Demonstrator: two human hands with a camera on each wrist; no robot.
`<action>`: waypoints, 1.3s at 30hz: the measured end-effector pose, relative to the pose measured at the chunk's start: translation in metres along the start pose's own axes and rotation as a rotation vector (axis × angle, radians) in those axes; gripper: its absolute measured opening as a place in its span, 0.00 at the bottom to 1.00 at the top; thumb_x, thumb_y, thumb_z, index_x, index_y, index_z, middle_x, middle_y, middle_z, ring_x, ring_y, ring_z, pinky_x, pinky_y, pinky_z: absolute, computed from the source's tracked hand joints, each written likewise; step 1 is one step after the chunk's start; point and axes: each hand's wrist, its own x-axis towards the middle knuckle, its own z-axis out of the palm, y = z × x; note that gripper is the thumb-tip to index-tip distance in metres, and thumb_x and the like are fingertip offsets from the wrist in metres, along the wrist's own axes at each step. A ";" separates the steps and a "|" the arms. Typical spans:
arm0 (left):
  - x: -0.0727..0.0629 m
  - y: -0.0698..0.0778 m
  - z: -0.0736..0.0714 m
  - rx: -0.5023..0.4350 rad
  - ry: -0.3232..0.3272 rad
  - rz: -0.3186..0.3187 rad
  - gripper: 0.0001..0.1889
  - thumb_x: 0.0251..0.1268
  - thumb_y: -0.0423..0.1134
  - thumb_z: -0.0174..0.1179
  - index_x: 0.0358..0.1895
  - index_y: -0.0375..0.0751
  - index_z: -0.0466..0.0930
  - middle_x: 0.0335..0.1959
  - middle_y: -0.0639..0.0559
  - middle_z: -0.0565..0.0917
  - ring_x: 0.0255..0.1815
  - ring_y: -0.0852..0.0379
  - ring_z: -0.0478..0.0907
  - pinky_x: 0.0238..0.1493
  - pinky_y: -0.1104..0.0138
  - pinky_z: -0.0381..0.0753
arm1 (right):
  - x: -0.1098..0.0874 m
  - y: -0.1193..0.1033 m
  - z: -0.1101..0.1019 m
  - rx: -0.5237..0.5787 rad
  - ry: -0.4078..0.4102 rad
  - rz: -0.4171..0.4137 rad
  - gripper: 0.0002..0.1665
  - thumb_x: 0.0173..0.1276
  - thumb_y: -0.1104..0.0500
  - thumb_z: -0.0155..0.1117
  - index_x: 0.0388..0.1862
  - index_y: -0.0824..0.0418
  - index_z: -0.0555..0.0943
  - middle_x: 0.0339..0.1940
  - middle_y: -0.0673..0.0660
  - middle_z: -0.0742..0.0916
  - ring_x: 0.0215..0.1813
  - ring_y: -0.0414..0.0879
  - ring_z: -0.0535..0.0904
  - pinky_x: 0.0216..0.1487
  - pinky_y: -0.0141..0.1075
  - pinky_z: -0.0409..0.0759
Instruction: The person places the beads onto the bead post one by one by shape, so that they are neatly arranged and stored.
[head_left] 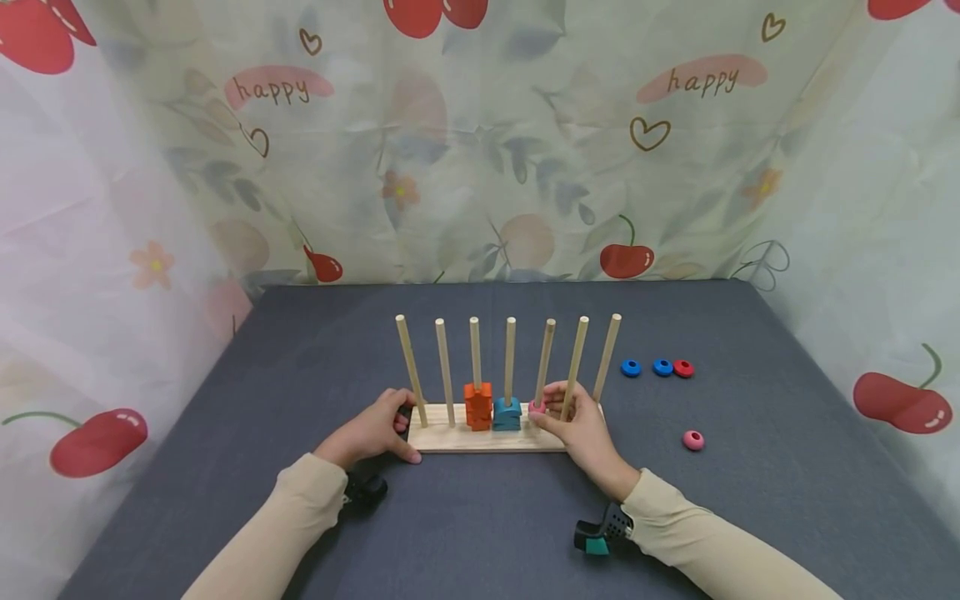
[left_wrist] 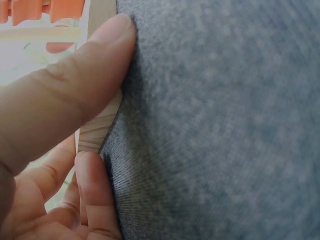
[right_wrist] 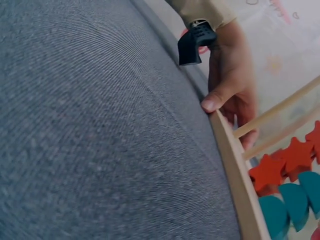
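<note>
A wooden peg board [head_left: 480, 443] with several upright pegs stands on the dark cloth. My left hand [head_left: 375, 429] grips its left end, thumb along the front edge and fingers round the end, as the left wrist view shows on the board's corner [left_wrist: 97, 131]. Orange star pieces [head_left: 477, 407] are stacked on the third peg from the left. Teal half-round pieces [head_left: 507, 416] fill the bottom of the fourth. Low on the fifth peg, my right hand [head_left: 588, 433] pinches a pink bead [head_left: 536, 407]; its fingers partly cover the bead and reach behind the sixth peg.
Right of the board lie two blue beads, one nearer [head_left: 631, 368] and one farther [head_left: 662, 367], with a red bead [head_left: 683, 368] beside the farther one. Another pink bead [head_left: 693, 440] lies closer to me. A patterned curtain [head_left: 480, 150] hangs behind the table.
</note>
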 end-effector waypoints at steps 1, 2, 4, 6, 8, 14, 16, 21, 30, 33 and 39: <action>0.000 0.000 0.000 0.002 -0.001 -0.002 0.39 0.32 0.30 0.81 0.55 0.37 0.71 0.48 0.45 0.67 0.44 0.52 0.68 0.45 0.64 0.70 | 0.001 0.001 0.000 0.001 -0.004 0.000 0.22 0.59 0.65 0.72 0.50 0.64 0.74 0.45 0.61 0.82 0.46 0.49 0.79 0.48 0.35 0.77; 0.000 0.000 0.000 0.004 0.000 -0.002 0.39 0.32 0.30 0.81 0.55 0.37 0.71 0.48 0.45 0.67 0.44 0.52 0.68 0.45 0.64 0.70 | 0.001 0.003 0.001 0.000 -0.006 -0.004 0.23 0.58 0.66 0.72 0.50 0.65 0.74 0.46 0.61 0.82 0.47 0.49 0.78 0.48 0.35 0.77; 0.000 0.000 0.001 0.004 0.000 -0.001 0.39 0.32 0.30 0.81 0.55 0.36 0.71 0.48 0.44 0.67 0.44 0.52 0.68 0.45 0.64 0.70 | 0.002 0.005 0.001 -0.003 -0.012 -0.013 0.24 0.57 0.68 0.72 0.50 0.66 0.73 0.46 0.62 0.82 0.47 0.50 0.78 0.49 0.36 0.77; 0.000 0.001 0.001 -0.001 0.000 -0.003 0.39 0.32 0.29 0.81 0.55 0.37 0.71 0.48 0.45 0.67 0.44 0.52 0.68 0.45 0.64 0.70 | 0.003 0.006 0.002 -0.012 -0.014 -0.015 0.24 0.56 0.69 0.72 0.50 0.66 0.73 0.46 0.62 0.82 0.47 0.50 0.79 0.49 0.37 0.77; 0.000 0.001 0.000 -0.003 0.001 -0.002 0.39 0.32 0.29 0.81 0.55 0.37 0.71 0.49 0.44 0.67 0.45 0.52 0.68 0.45 0.64 0.70 | 0.004 0.006 0.003 -0.032 -0.009 -0.020 0.24 0.55 0.70 0.73 0.49 0.66 0.73 0.45 0.62 0.82 0.46 0.51 0.79 0.49 0.38 0.77; 0.001 0.000 -0.001 -0.004 0.003 0.004 0.39 0.32 0.29 0.81 0.55 0.36 0.71 0.48 0.44 0.67 0.44 0.52 0.68 0.44 0.64 0.70 | 0.004 0.005 0.007 -0.089 0.023 -0.019 0.25 0.52 0.72 0.73 0.47 0.66 0.73 0.42 0.61 0.83 0.45 0.50 0.79 0.50 0.42 0.76; 0.001 0.000 -0.001 -0.005 0.000 0.006 0.39 0.32 0.29 0.81 0.55 0.36 0.71 0.48 0.44 0.67 0.44 0.52 0.67 0.44 0.64 0.70 | 0.004 0.005 0.008 -0.095 0.026 -0.015 0.26 0.51 0.72 0.74 0.47 0.66 0.73 0.42 0.60 0.83 0.45 0.50 0.79 0.50 0.43 0.76; 0.001 0.000 -0.001 -0.001 -0.004 0.001 0.39 0.32 0.29 0.81 0.55 0.36 0.70 0.49 0.44 0.66 0.44 0.52 0.67 0.44 0.64 0.70 | 0.003 0.004 0.009 -0.104 0.031 -0.015 0.26 0.50 0.73 0.74 0.46 0.65 0.73 0.41 0.60 0.83 0.44 0.50 0.79 0.50 0.44 0.75; 0.000 0.000 0.000 0.002 -0.006 -0.019 0.39 0.33 0.30 0.81 0.55 0.36 0.70 0.49 0.44 0.66 0.44 0.52 0.67 0.44 0.64 0.70 | 0.003 0.005 0.009 -0.099 0.027 -0.005 0.27 0.49 0.72 0.76 0.46 0.65 0.73 0.41 0.60 0.83 0.44 0.50 0.79 0.51 0.45 0.76; 0.000 0.001 0.000 -0.002 -0.004 -0.017 0.39 0.33 0.30 0.81 0.55 0.36 0.70 0.49 0.44 0.66 0.44 0.52 0.67 0.44 0.64 0.70 | 0.002 0.004 0.006 -0.099 0.005 0.011 0.28 0.49 0.70 0.76 0.48 0.64 0.73 0.44 0.60 0.83 0.47 0.52 0.79 0.54 0.48 0.75; -0.001 0.002 -0.001 -0.008 0.001 -0.003 0.39 0.33 0.29 0.81 0.55 0.36 0.71 0.49 0.44 0.67 0.44 0.51 0.67 0.44 0.64 0.70 | -0.006 0.001 -0.008 -0.116 -0.098 0.062 0.38 0.53 0.65 0.76 0.63 0.65 0.69 0.61 0.65 0.77 0.65 0.58 0.71 0.67 0.53 0.66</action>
